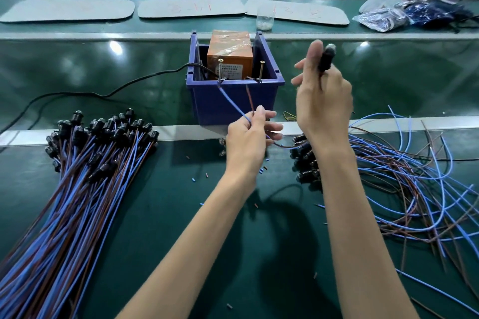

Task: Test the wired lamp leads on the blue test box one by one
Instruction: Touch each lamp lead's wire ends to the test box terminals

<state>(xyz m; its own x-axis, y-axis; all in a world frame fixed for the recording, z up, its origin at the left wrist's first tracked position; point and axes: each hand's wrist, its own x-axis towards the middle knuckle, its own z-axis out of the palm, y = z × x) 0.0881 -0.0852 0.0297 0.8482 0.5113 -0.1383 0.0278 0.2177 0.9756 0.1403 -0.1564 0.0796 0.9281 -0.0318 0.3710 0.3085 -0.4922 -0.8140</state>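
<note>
You are mid-test on one lamp: your left hand [247, 137], just in front of the blue test box [204, 103], pinches the blue lead [233, 103] and brown lead [250, 98], which run up to the two screws [220, 70] on its front rim. To the right of the box, your right hand [324, 101] holds the lamp holder [327, 59] raised, clamped by thumb and curled fingers. Next, I judge, keep both ends on the screws, check the lamp, then sort it and draw another from the loose tangle [394, 176] right of the box.
</note>
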